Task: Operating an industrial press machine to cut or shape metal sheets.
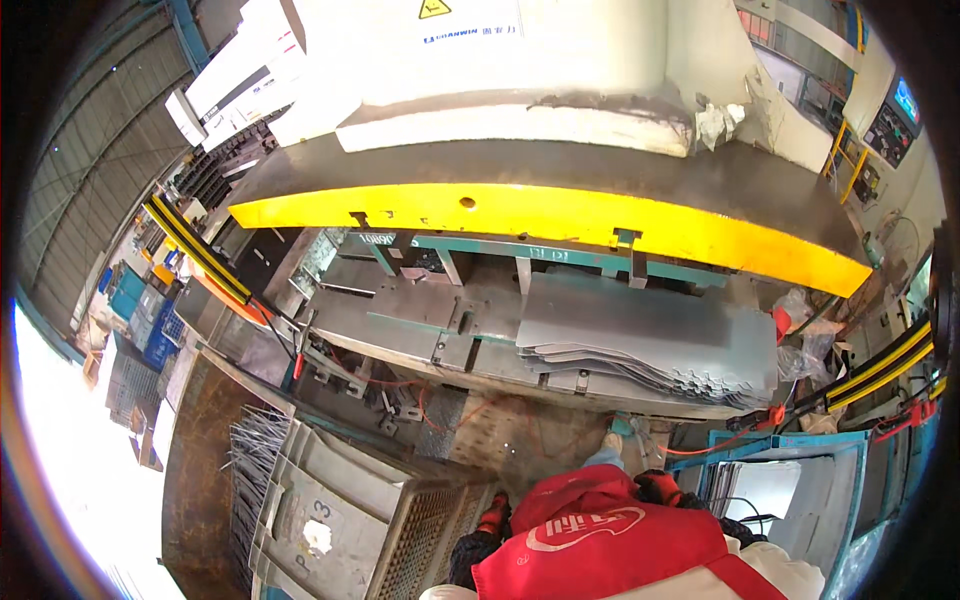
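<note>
Low in the head view, my left hand (493, 516) hangs in a dark glove with orange-red on it, beside the grey plastic crate (415, 535). My right hand (660, 488), gloved in orange-red and black, is at the right edge of my red apron (620, 540), close to the blue-framed bin (850, 470) of flat sheets. The fingers of both hands are too small and partly covered to read, and I see nothing held. Ahead, a fanned stack of thin metal sheets (640, 330) with notched ends lies on the press bed (410, 315), apart from both hands.
A press ram with a yellow front edge (560, 213) spans above the bed. Yellow-and-black striped posts (200, 247) flank it. Thin metal strips (258, 465) lie in a brown container (195, 450) at left. Red cables (690, 452) run below the bed.
</note>
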### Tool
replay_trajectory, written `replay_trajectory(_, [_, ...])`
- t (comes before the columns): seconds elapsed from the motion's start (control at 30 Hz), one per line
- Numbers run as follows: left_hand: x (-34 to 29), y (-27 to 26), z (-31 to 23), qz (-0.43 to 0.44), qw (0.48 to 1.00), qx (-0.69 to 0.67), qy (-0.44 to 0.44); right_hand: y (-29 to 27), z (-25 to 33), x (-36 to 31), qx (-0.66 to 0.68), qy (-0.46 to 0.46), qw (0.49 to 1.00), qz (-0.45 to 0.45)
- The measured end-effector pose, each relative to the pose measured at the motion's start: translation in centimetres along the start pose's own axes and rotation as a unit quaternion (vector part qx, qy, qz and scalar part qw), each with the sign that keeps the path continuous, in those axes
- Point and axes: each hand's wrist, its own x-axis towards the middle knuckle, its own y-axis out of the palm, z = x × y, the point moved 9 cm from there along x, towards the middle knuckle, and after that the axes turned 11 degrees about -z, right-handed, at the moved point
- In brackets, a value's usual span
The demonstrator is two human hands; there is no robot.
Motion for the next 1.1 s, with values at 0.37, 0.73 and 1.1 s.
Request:
replay_trajectory(0.37, [3.5, 4.0, -3.4, 0.023, 0.912, 0.250, 0.325, -0.5, 1.2, -1.5, 0.006, -0.051, 0.999, -0.011])
replay_trajectory(0.73, [-9.4, -1.6, -40.1, -0.116, 0.889, -0.296, 0.330, -7.9, -5.6, -6.1, 0.492, 0.490, 0.705, -0.147])
replay_trajectory(1.1, [-14.3, -4.0, -60.0, -0.027, 0.821, -0.362, 0.441, -23.5, 0.5, 11.7, 0.429, 0.351, 0.810, -0.190])
